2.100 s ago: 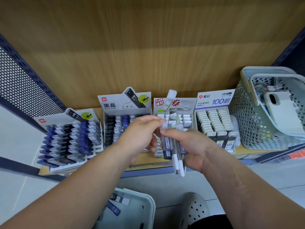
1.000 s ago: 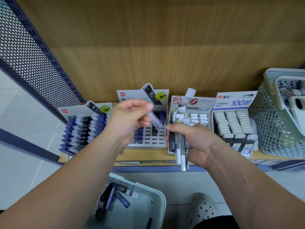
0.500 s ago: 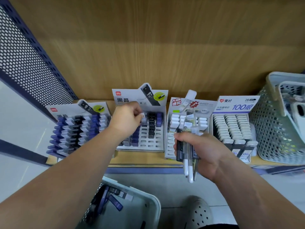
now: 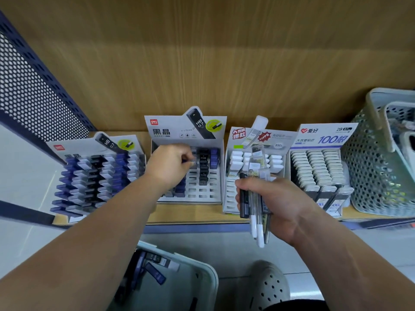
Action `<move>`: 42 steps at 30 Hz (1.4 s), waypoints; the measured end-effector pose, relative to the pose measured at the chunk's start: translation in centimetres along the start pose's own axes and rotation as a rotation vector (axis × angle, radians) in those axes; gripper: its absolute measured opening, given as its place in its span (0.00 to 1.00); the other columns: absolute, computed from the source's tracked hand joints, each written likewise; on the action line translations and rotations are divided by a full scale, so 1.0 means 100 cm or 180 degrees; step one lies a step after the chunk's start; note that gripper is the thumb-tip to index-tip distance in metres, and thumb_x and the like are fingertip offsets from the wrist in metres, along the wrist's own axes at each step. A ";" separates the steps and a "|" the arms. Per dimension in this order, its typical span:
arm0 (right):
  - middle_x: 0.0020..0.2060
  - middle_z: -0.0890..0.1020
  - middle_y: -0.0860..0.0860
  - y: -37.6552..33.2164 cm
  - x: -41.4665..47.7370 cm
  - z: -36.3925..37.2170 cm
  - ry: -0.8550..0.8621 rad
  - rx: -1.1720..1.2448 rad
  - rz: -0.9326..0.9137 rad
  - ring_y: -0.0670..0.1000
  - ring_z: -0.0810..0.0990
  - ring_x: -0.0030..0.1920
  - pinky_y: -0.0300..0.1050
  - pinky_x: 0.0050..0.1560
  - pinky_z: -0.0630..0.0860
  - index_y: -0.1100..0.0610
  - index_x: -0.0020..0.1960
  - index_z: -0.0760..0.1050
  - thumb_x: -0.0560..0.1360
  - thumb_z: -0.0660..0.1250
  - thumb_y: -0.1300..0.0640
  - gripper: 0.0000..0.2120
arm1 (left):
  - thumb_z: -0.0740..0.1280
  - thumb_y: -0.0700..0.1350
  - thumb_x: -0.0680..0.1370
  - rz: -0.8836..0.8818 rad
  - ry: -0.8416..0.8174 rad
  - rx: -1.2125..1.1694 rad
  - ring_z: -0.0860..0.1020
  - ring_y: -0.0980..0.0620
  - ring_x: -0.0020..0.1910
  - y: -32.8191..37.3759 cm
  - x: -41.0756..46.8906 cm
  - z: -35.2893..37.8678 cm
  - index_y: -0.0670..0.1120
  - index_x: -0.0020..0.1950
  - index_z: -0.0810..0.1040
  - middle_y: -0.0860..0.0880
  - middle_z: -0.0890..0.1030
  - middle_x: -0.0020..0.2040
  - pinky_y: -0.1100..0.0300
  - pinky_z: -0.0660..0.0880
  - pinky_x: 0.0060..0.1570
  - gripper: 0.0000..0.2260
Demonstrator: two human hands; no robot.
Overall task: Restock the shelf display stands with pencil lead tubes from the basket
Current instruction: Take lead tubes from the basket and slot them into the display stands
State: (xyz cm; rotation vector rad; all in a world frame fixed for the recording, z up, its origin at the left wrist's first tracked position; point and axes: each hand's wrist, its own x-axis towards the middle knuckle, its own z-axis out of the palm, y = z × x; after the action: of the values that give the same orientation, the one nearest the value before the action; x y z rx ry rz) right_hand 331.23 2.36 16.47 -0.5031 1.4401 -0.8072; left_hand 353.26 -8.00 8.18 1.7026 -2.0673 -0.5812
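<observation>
Holding a bunch of pencil lead tubes, the right grip has its fingers curled tight round them. They are long and thin, mostly clear with white caps, one dark. They stick out above and below the fingers. Left of it, the left grip is curled over the middle display stand. Its fingertips pinch one tube at a slot, and most of that tube is hidden. Black and blue tubes sit just right of this grip. Below both grips, the basket holds a few more dark tubes.
</observation>
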 end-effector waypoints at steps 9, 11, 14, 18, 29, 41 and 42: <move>0.35 0.84 0.55 -0.002 -0.003 0.003 -0.0066 0.0264 -0.0103 0.54 0.82 0.39 0.57 0.56 0.78 0.61 0.45 0.83 0.72 0.75 0.65 0.02 | 0.67 0.46 0.79 0.0477 0.0035 0.0896 0.80 0.43 0.49 0.011 -0.006 0.006 0.49 0.52 0.85 0.48 0.79 0.55 0.52 0.78 0.44 0.08; 0.34 0.83 0.55 -0.004 -0.003 0.004 0.0001 0.0391 -0.0173 0.54 0.82 0.38 0.56 0.54 0.78 0.61 0.44 0.82 0.73 0.74 0.65 0.01 | 0.68 0.47 0.78 0.0374 0.0227 0.0611 0.80 0.45 0.47 0.024 -0.009 -0.002 0.50 0.53 0.84 0.49 0.81 0.53 0.52 0.78 0.45 0.07; 0.34 0.83 0.55 -0.008 -0.004 0.004 0.0052 0.0493 -0.0283 0.54 0.82 0.37 0.55 0.49 0.79 0.61 0.42 0.82 0.74 0.73 0.65 0.02 | 0.67 0.48 0.79 -0.0125 0.0097 -0.0768 0.78 0.51 0.37 0.059 -0.019 -0.017 0.53 0.45 0.84 0.52 0.83 0.40 0.58 0.75 0.40 0.06; 0.36 0.85 0.56 -0.008 -0.005 0.005 0.0043 0.0532 -0.0348 0.54 0.84 0.38 0.54 0.48 0.80 0.61 0.44 0.84 0.74 0.73 0.65 0.02 | 0.66 0.45 0.80 -0.0616 -0.1099 -0.2554 0.70 0.50 0.27 0.102 -0.045 -0.036 0.55 0.55 0.83 0.50 0.81 0.36 0.62 0.66 0.25 0.08; 0.34 0.79 0.59 -0.005 -0.015 0.010 0.0175 0.0618 -0.0464 0.58 0.80 0.33 0.73 0.47 0.81 0.64 0.49 0.78 0.76 0.71 0.65 0.04 | 0.67 0.43 0.80 -0.1586 -0.1535 -0.3745 0.78 0.50 0.27 0.116 -0.091 -0.020 0.43 0.51 0.77 0.45 0.83 0.37 0.62 0.74 0.25 0.03; 0.36 0.82 0.58 -0.004 -0.018 0.007 0.0140 0.0765 -0.0345 0.56 0.79 0.32 0.49 0.31 0.81 0.64 0.44 0.79 0.77 0.69 0.64 0.04 | 0.72 0.39 0.76 -0.1961 -0.1281 -0.4137 0.76 0.55 0.27 0.120 -0.092 -0.014 0.41 0.51 0.80 0.46 0.79 0.34 0.65 0.74 0.25 0.05; 0.36 0.82 0.58 -0.005 -0.018 0.007 0.0144 0.0768 -0.0326 0.56 0.79 0.32 0.49 0.31 0.81 0.64 0.45 0.79 0.77 0.69 0.63 0.04 | 0.72 0.39 0.76 -0.1980 -0.1222 -0.4163 0.76 0.55 0.27 0.121 -0.092 -0.013 0.40 0.52 0.80 0.46 0.78 0.33 0.65 0.74 0.25 0.06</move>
State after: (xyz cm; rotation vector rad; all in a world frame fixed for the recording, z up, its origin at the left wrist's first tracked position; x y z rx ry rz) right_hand 331.93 3.29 18.13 -0.3779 1.3441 -1.0650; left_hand 345.77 3.06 15.49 1.3145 -0.7370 -1.9824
